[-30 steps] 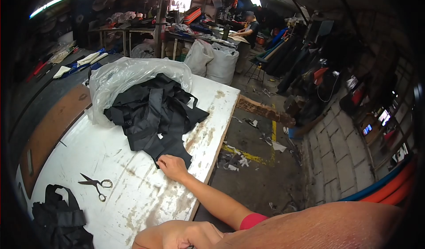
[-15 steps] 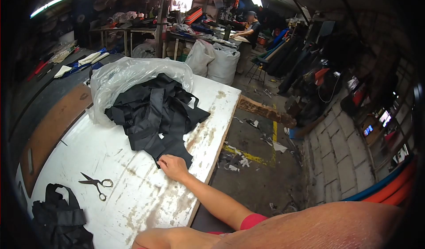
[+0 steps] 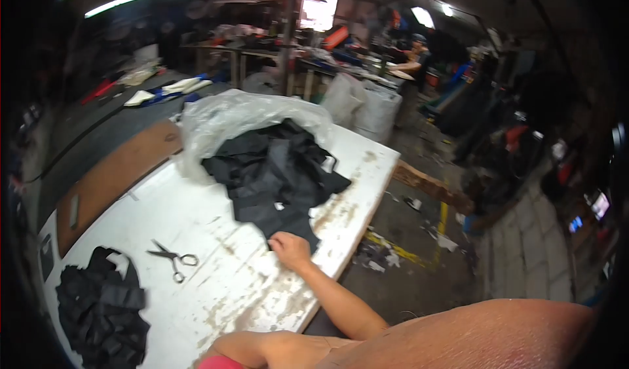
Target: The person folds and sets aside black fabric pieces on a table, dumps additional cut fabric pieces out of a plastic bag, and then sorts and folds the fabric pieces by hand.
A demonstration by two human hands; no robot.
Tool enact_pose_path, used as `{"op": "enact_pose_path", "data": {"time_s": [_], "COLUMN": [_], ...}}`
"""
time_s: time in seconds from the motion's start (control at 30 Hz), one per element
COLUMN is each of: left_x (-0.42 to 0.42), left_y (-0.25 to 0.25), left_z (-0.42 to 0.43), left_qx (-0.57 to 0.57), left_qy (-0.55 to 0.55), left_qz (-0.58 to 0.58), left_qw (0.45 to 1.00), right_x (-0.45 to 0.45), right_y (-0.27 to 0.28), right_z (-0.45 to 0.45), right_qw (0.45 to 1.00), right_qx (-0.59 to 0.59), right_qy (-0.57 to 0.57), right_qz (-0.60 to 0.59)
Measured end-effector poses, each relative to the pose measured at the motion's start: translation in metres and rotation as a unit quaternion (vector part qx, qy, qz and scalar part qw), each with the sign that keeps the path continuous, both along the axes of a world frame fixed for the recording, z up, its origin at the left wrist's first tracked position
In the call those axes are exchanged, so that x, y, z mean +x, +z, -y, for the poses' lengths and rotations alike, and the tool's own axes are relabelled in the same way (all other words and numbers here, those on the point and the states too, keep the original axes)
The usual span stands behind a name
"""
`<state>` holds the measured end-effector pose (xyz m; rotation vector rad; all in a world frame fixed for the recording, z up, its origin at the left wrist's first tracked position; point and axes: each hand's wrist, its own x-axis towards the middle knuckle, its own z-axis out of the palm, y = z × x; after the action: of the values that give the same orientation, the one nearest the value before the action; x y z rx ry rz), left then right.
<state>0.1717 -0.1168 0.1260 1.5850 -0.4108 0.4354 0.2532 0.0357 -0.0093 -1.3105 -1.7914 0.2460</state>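
On the white table, my right hand (image 3: 292,251) is closed on the near edge of a black fabric piece (image 3: 275,215), fingertips pinching it. The piece lies at the front of a heap of black fabric pieces (image 3: 278,166) that spills from a clear plastic bag (image 3: 219,116). A pair of scissors (image 3: 173,257) lies with its blades apart, left of my hand. Farther left sits a second pile of black fabric pieces (image 3: 108,313). Part of my other arm shows at the bottom edge; my left hand is out of sight.
The worn white table (image 3: 357,166) has a brown board (image 3: 118,172) along its left side. Behind it stand stuffed sacks (image 3: 377,110). A person (image 3: 416,58) works at a far bench. Scraps (image 3: 393,257) litter the floor near a block wall (image 3: 527,238).
My view has turned left, so the table and its contents sit farther right and slightly lower. My right hand keeps its pinch on the fabric edge.
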Motion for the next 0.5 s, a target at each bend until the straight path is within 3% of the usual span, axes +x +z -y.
{"op": "enact_pose_path", "data": {"time_s": [0.07,0.1,0.13,0.17,0.2,0.23,0.3,0.33,0.37,0.47,0.5], "left_x": [-0.008,-0.01,-0.013,-0.017,-0.021,-0.025,-0.031,-0.036,-0.041,-0.053,-0.058], "left_y": [-0.004,-0.008,-0.01,-0.012,-0.014,-0.016,-0.018,-0.02,-0.024,-0.074,-0.091], "left_z": [0.004,0.007,0.012,0.015,0.02,0.024,0.034,0.041,0.048,0.07,0.08], "left_qx": [0.031,0.049,0.062,0.073,0.082,0.094,0.097,0.095,0.085,0.081,0.081], "left_qy": [0.05,0.077,0.109,0.142,0.176,0.211,0.282,0.321,0.366,0.49,0.53], "left_qz": [-0.013,-0.016,-0.024,-0.033,-0.045,-0.053,-0.069,-0.077,-0.088,-0.121,-0.14], "left_qw": [0.998,0.996,0.992,0.987,0.98,0.972,0.952,0.939,0.923,0.859,0.832], "right_x": [0.001,0.004,0.009,0.014,0.027,0.037,0.053,0.055,0.056,0.062,0.065], "right_y": [-0.008,-0.013,-0.031,-0.006,0.047,0.1,0.208,0.244,0.274,0.325,0.332], "right_z": [-0.004,-0.008,-0.021,-0.016,-0.004,0.009,0.059,0.074,0.094,0.132,0.138], "right_qw": [0.999,0.992,0.955,0.928,0.904,0.878,0.883,0.845,0.831,0.812,0.815], "right_qx": [-0.005,-0.027,-0.084,-0.027,-0.039,0.038,0.167,0.329,0.4,0.484,0.456], "right_qy": [-0.009,0.006,0.028,0.095,0.139,0.209,0.212,0.246,0.208,0.253,0.298], "right_qz": [-0.046,-0.125,-0.282,-0.359,-0.401,-0.429,-0.384,-0.343,-0.326,-0.205,-0.199]}}
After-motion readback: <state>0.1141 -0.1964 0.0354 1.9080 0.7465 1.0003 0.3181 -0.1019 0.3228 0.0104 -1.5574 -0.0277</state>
